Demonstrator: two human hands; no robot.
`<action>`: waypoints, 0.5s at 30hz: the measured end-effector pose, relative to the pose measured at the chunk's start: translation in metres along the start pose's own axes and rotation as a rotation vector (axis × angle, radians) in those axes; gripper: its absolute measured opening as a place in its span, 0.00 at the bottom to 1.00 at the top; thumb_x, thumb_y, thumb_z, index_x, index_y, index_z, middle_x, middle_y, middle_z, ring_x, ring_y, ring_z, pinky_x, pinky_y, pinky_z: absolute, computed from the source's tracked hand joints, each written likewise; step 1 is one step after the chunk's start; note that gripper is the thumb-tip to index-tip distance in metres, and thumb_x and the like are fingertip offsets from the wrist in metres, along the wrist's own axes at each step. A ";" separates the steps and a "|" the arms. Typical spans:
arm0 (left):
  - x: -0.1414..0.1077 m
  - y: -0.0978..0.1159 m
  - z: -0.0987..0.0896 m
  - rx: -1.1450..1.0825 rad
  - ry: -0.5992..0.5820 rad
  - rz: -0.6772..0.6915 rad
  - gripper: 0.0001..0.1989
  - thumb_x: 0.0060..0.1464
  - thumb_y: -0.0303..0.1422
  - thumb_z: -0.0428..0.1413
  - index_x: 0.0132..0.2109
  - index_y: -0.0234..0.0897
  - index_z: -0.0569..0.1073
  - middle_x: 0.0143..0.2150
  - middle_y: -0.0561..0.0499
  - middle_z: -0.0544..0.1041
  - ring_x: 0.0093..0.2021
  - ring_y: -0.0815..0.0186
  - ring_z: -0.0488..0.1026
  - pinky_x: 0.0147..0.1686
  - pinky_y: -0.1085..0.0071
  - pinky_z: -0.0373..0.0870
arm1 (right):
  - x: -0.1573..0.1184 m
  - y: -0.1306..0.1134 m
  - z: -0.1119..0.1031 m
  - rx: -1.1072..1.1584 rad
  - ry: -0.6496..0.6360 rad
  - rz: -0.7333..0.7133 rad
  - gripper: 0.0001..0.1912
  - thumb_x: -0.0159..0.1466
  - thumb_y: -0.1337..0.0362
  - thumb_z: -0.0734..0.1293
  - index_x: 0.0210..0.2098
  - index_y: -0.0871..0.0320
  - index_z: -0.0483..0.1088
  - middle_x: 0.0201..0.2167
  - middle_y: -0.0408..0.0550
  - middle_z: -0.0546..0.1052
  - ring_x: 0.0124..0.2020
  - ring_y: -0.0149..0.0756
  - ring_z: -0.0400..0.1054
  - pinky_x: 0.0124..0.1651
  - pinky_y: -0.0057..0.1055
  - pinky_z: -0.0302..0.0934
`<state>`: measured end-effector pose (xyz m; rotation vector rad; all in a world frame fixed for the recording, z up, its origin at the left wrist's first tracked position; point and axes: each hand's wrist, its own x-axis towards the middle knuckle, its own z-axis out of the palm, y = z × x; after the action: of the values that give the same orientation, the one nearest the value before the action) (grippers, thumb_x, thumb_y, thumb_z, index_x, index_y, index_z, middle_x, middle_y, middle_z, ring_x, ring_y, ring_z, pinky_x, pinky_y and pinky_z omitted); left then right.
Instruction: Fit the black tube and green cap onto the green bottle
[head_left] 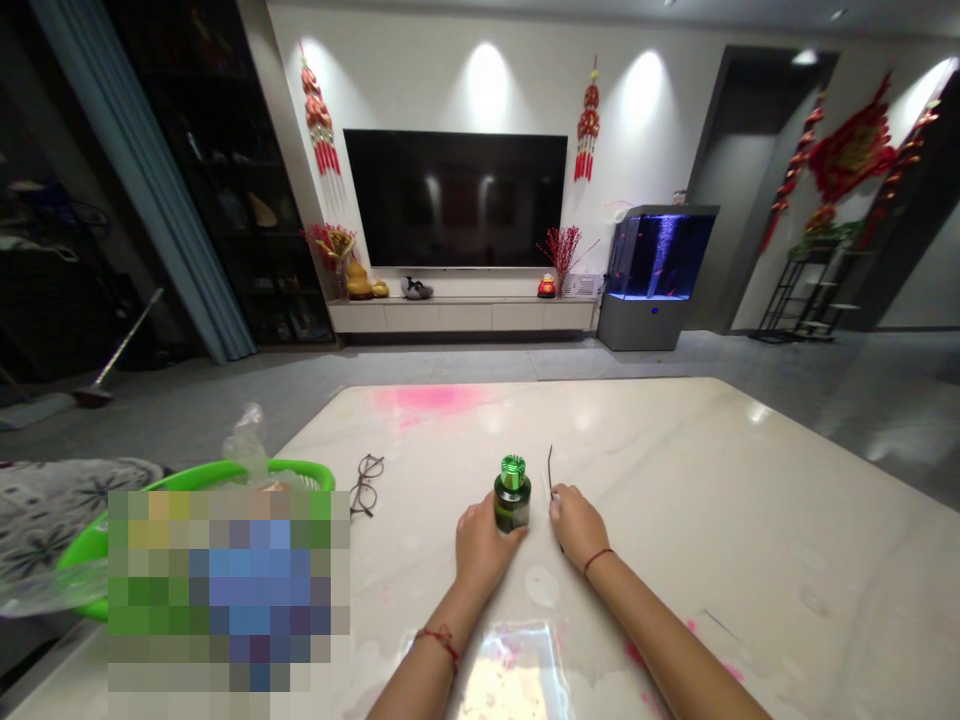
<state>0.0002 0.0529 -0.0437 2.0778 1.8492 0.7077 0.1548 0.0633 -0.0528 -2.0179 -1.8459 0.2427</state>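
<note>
My left hand [484, 545] is wrapped round a small dark green bottle [512, 510] with a shiny green cap [513, 472]. The bottle stands upright on the pale marble-look table [675, 560]. Just right of it, my right hand [579, 525] rests on the table with its fingers curled. A thin, dark, curved strip [550, 465] sticks out beyond those fingers, with something whitish beside it; its kind is not clear. A pair of glasses [365, 487] lies to the left of the bottle.
A bright green basket [315, 470] with plastic bags stands at the left, partly blurred out. Pink stains [431, 398] mark the table's far edge, with smaller ones near my right forearm. Beyond are a television [457, 200], a low cabinet [465, 316] and a lit aquarium [660, 255].
</note>
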 end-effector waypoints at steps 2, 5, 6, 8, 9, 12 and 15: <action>-0.003 -0.001 -0.004 0.006 0.006 -0.012 0.27 0.44 0.39 0.56 0.52 0.38 0.64 0.46 0.46 0.73 0.48 0.58 0.67 0.47 0.68 0.57 | -0.001 0.001 0.000 -0.027 -0.013 -0.034 0.11 0.62 0.69 0.56 0.40 0.60 0.67 0.39 0.52 0.71 0.39 0.36 0.67 0.38 0.27 0.55; -0.008 -0.004 -0.014 -0.013 0.011 -0.050 0.25 0.48 0.37 0.53 0.54 0.37 0.63 0.50 0.45 0.72 0.49 0.59 0.67 0.46 0.69 0.58 | -0.003 0.001 0.001 -0.046 0.011 -0.056 0.12 0.62 0.70 0.55 0.40 0.61 0.67 0.38 0.53 0.70 0.39 0.36 0.67 0.38 0.28 0.56; -0.009 -0.005 -0.017 -0.039 -0.007 -0.073 0.24 0.49 0.37 0.52 0.54 0.37 0.63 0.50 0.46 0.72 0.47 0.61 0.68 0.44 0.70 0.59 | -0.004 0.000 0.002 -0.045 0.024 -0.060 0.12 0.63 0.69 0.55 0.41 0.61 0.67 0.38 0.53 0.70 0.39 0.37 0.67 0.39 0.28 0.56; -0.010 -0.007 -0.022 -0.111 -0.056 -0.132 0.24 0.50 0.39 0.51 0.54 0.37 0.63 0.48 0.46 0.73 0.43 0.64 0.71 0.40 0.72 0.61 | -0.006 -0.003 0.002 -0.044 0.034 -0.070 0.13 0.63 0.67 0.55 0.43 0.61 0.66 0.39 0.54 0.69 0.40 0.37 0.66 0.39 0.28 0.56; -0.011 -0.007 -0.024 -0.145 -0.079 -0.153 0.25 0.50 0.39 0.51 0.55 0.37 0.62 0.47 0.46 0.74 0.40 0.65 0.72 0.39 0.72 0.62 | -0.007 -0.005 0.002 -0.050 0.028 -0.080 0.13 0.64 0.66 0.55 0.44 0.60 0.66 0.40 0.53 0.69 0.40 0.37 0.66 0.38 0.28 0.56; -0.013 -0.006 -0.024 -0.229 -0.096 -0.177 0.28 0.50 0.39 0.51 0.57 0.35 0.60 0.40 0.47 0.76 0.39 0.65 0.73 0.38 0.73 0.63 | -0.011 -0.008 0.000 -0.102 -0.009 -0.118 0.14 0.64 0.66 0.54 0.45 0.56 0.65 0.39 0.52 0.68 0.37 0.36 0.66 0.34 0.28 0.56; -0.015 0.000 -0.020 -0.429 -0.167 -0.236 0.29 0.51 0.37 0.50 0.59 0.34 0.57 0.37 0.48 0.77 0.36 0.66 0.73 0.32 0.74 0.65 | -0.014 -0.011 -0.002 -0.167 -0.006 -0.162 0.15 0.65 0.64 0.52 0.46 0.54 0.65 0.38 0.52 0.68 0.37 0.37 0.66 0.32 0.29 0.56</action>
<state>-0.0114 0.0362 -0.0296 1.5707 1.6407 0.7635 0.1437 0.0503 -0.0488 -1.9601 -2.0820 0.0496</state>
